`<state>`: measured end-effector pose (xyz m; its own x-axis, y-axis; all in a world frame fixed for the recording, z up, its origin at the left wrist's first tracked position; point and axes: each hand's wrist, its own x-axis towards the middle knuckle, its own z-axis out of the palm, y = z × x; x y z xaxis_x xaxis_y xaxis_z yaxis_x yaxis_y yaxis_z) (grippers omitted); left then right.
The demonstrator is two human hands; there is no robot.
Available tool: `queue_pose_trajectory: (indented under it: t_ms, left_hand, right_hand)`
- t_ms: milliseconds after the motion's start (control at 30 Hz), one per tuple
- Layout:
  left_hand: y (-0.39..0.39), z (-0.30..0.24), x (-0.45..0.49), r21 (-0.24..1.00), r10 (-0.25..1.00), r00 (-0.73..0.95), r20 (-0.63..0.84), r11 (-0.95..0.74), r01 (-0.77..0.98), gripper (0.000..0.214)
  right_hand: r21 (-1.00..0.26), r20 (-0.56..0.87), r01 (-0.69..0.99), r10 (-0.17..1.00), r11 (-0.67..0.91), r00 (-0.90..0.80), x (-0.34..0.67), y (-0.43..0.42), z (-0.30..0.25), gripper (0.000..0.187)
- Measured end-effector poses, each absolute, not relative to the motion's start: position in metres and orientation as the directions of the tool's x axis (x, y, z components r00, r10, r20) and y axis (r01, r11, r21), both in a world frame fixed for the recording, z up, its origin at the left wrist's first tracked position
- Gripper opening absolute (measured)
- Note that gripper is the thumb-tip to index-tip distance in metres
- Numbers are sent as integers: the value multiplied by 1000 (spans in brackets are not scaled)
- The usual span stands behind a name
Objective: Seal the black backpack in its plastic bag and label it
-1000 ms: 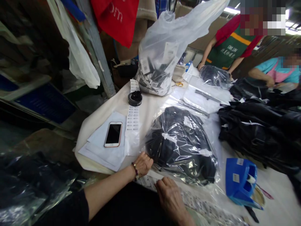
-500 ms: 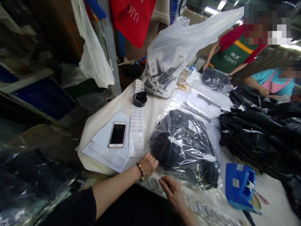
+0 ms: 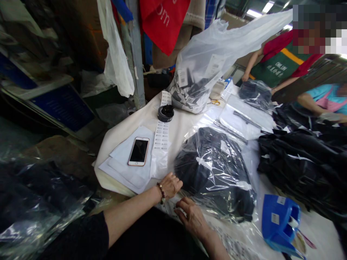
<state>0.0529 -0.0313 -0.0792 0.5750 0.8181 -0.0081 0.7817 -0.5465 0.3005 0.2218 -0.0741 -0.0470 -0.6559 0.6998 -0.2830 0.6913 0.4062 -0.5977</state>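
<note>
A clear plastic bag [image 3: 214, 173] with folded black clothing inside lies on the table in front of me. My left hand [image 3: 171, 185], a beaded bracelet at its wrist, is closed in a loose fist at the bag's lower left corner. What its fingers hold, if anything, is hidden. Just below and to the right, my right hand [image 3: 193, 218] hovers near the table's front edge, thumb and fingers bent but apart, with nothing visible in it. Printed labels [image 3: 233, 242] run along that edge beneath the right forearm.
A phone [image 3: 138, 151] rests on white papers [image 3: 112, 169] at left, beside a label strip [image 3: 162, 137] and a tape roll [image 3: 165, 113]. Behind stands a bag of tags [image 3: 191, 86]. Black garments [image 3: 303, 159] and a blue plastic holder [image 3: 279, 220] lie right. Two people work beyond.
My right hand has moved left and slightly up, closer to my left hand, with its fingers bent over. The left hand stays at the bag's corner. The view has shifted a little left.
</note>
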Motion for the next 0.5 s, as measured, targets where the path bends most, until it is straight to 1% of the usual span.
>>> queue_pose_trajectory:
  t_ms: [133,200,267,300,333,367,433,467,500]
  left_hand:
    - [-36,-64,48,274,830,556,36,-543,794,20]
    - [-45,-58,45,267,821,567,66,-562,783,24]
    - [-59,-57,44,301,824,559,92,-558,773,23]
    - [-67,-59,45,353,840,534,94,-530,771,21]
    - [-75,-62,47,433,867,492,82,-476,766,18]
    - [-83,-66,50,539,899,436,50,-392,746,19]
    - [-92,-73,58,765,946,314,-87,-138,629,34]
    - [-94,-76,62,837,947,273,-167,-10,547,43]
    - [-94,-78,66,876,939,248,-238,96,473,49]
  right_hand:
    - [-508,-245,678,666,531,-705,225,-61,-45,16]
    - [-500,-226,662,654,557,-722,227,-58,-45,15]
    - [-506,-223,644,634,574,-741,229,-56,-45,14]
    - [-514,-230,634,620,577,-750,231,-55,-45,15]
    - [-529,-240,625,605,574,-759,232,-54,-45,15]
    - [-546,-251,617,591,567,-766,233,-54,-45,16]
    - [-583,-272,604,570,543,-775,236,-52,-45,16]
    - [-601,-280,599,562,529,-778,237,-51,-44,16]
    - [-620,-284,591,555,515,-782,238,-49,-45,16]
